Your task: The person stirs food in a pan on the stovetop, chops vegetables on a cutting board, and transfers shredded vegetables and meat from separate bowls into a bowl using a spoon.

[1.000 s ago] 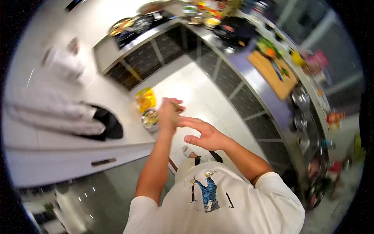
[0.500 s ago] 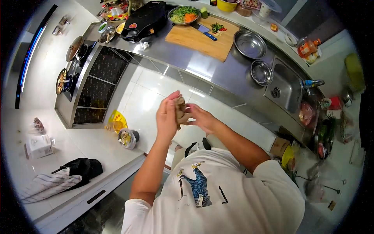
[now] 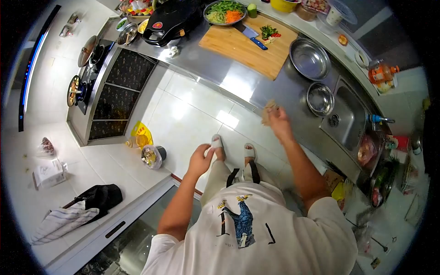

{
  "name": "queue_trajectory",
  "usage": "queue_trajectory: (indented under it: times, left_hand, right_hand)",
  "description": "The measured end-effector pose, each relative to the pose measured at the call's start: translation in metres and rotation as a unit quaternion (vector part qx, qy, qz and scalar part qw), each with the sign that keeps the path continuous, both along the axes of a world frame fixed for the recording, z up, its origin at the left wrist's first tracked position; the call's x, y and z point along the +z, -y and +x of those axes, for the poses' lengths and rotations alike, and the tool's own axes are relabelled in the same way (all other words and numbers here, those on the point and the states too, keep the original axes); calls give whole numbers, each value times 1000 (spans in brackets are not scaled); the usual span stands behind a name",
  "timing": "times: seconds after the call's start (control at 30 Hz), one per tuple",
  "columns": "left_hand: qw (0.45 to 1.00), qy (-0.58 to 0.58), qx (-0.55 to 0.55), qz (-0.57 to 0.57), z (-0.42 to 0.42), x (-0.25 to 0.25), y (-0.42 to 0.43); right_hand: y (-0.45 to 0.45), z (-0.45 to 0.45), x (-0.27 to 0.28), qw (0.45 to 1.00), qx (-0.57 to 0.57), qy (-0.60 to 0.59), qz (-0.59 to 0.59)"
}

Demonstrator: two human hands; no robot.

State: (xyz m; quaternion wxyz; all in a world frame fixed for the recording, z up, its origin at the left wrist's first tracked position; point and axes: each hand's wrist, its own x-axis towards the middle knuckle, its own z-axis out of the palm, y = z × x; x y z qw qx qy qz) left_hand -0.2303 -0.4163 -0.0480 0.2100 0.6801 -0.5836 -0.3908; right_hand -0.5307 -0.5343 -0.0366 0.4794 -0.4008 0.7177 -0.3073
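Observation:
My right hand (image 3: 279, 123) is closed on a tan crumpled cloth (image 3: 270, 112), held out by the front edge of the steel counter and blurred by motion. Nothing shows in my left hand (image 3: 200, 160), which hangs over the floor in front of my body with loosely bent fingers and the thumb apart. Beyond the cloth, a wooden cutting board (image 3: 224, 46) carries a blue-handled knife (image 3: 258, 43) and a small pile of chopped greens and red pieces (image 3: 268, 32). The smaller steel bowl (image 3: 320, 99) is right of my right hand, with a larger steel bowl (image 3: 310, 58) behind it.
The sink (image 3: 347, 120) with its faucet (image 3: 381, 119) is at the right. At the back stand a black electric griddle (image 3: 173, 22) and a plate of cut vegetables (image 3: 224, 13). Pans (image 3: 73, 90) sit on the left stove. A lined trash bin (image 3: 152, 156) stands left of me.
My hands have parted. The right hand has carried the cloth to the right, toward the counter; the left has let go and lowered. The view has shifted, and my slippered feet now show.

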Motion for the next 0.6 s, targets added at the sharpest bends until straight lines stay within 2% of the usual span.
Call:
queue_trajectory:
  times: [0.03, 0.13, 0.23, 0.27, 0.33, 0.37, 0.4, 0.43, 0.47, 0.5, 0.53, 0.57, 0.6]
  left_hand:
    - [999, 15, 31, 35, 17, -15, -9]
    - [991, 51, 75, 100, 70, -53, -38]
    - [966, 16, 155, 208, 124, -92, -67]
    - [957, 24, 173, 232, 143, -109, -77]
    - [942, 38, 183, 280, 180, -135, -99]
    - [936, 43, 176, 301, 197, -144, -104]
    - [934, 40, 180, 307, 212, -145, -105]
    - [914, 52, 160, 370, 225, -143, -104]
    - [891, 66, 137, 428, 237, -143, -100]
    - [890, 66, 139, 429, 243, -138, -90]
    - [888, 38, 192, 416, 246, -131, -81]
    - [882, 12, 243, 404, 249, -123, -74]
    - [891, 3, 250, 379, 257, -133, -73]
  right_hand:
    - [17, -9, -27, 994, -8, -79, -77]
    - [78, -5, -37, 987, 14, -118, -112]
    - [118, 45, 2, 993, 59, -55, -89]
    - [132, 64, -10, 993, 62, -55, -89]
    - [161, 104, -40, 966, 123, -202, -107]
    - [180, 127, -43, 964, 128, -205, -108]
    - [194, 155, -45, 943, 128, -219, -214]
    - [207, 181, -47, 912, 126, -229, -316]
    - [225, 205, -48, 897, 157, -249, -329]
    - [250, 228, -50, 880, 186, -269, -344]
    - [273, 251, -66, 832, 211, -342, -382]
    - [291, 272, -81, 835, 277, -344, -327]
    - [307, 293, -108, 835, 285, -336, -330]
